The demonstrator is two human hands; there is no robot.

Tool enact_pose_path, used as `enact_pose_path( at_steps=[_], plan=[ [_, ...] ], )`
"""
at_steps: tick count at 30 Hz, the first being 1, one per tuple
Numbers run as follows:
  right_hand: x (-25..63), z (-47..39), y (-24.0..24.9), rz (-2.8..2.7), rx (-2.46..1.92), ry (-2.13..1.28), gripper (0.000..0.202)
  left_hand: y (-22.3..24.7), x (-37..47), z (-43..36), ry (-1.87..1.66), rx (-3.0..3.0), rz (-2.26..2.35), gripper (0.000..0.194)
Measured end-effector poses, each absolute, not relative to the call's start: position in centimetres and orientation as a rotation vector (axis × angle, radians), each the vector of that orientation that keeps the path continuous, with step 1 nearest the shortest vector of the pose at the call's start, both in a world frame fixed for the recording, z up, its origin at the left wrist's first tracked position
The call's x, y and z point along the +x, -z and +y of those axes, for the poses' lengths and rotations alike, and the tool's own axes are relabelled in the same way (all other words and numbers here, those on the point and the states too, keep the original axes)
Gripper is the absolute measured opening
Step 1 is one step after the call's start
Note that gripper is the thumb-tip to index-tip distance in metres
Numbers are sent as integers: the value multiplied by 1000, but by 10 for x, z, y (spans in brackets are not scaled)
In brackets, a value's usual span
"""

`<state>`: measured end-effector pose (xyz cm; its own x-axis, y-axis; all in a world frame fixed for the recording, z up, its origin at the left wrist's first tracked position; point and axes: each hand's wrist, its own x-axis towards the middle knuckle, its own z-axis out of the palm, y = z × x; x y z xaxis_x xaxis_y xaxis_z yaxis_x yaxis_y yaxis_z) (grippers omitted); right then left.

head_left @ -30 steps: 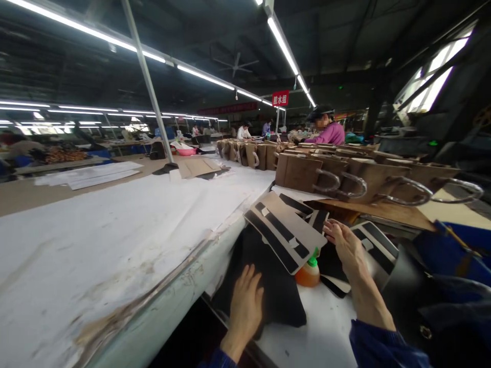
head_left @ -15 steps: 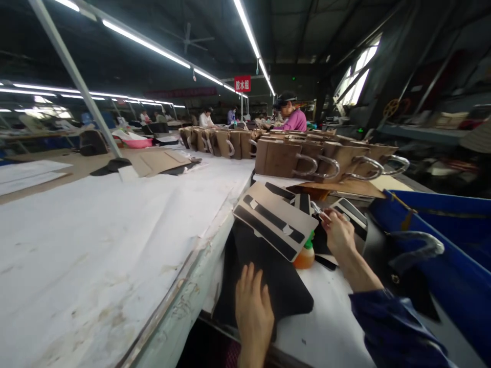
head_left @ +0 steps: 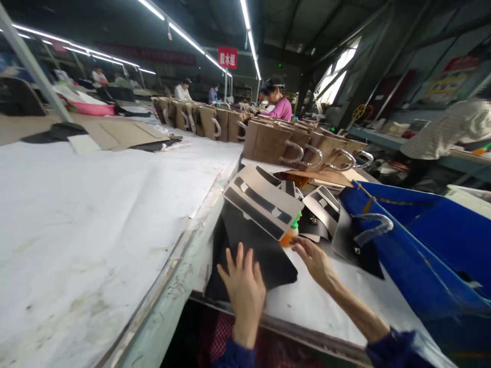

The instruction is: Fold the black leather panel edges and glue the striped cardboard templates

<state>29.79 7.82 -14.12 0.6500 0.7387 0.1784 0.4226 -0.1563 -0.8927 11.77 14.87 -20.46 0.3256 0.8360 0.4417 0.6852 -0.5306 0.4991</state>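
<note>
My left hand (head_left: 245, 286) lies with spread fingers on a black sheet (head_left: 268, 258) at the near edge of the work surface. My right hand (head_left: 316, 263) is beside an orange bottle with a green top (head_left: 289, 236), its fingers apart and nothing seen in them. A beige panel with black strips (head_left: 264, 202) rests over the far part of the black sheet and partly hides the bottle. Right of the bottle lie black and beige bag pieces (head_left: 322, 209), one with a plastic-wrapped handle (head_left: 374, 227).
Rows of brown bags with wrapped handles (head_left: 268, 143) stand beyond. A blue bin (head_left: 422, 214) is at the right. The white-covered table (head_left: 115, 214) fills the left, with flat brown pieces (head_left: 126, 134) on it. A person in purple (head_left: 283, 108) works farther back.
My right hand has moved back from the bag pieces and the wrapped handle to beside the bottle, and opened. My left hand's fingers have spread. The view has shifted to the right.
</note>
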Motion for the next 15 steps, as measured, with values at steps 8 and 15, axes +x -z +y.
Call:
enact_pose_path(
  at_steps=[8, 15],
  plan=[
    [281, 55, 222, -997, -2039, -259, 65, 219, 120, 147, -1008, 2422, 1418, 45],
    [306, 47, 259, -1154, -2116, -145, 57, 240, 133, 142, -1168, 2121, 1529, 51]
  ],
)
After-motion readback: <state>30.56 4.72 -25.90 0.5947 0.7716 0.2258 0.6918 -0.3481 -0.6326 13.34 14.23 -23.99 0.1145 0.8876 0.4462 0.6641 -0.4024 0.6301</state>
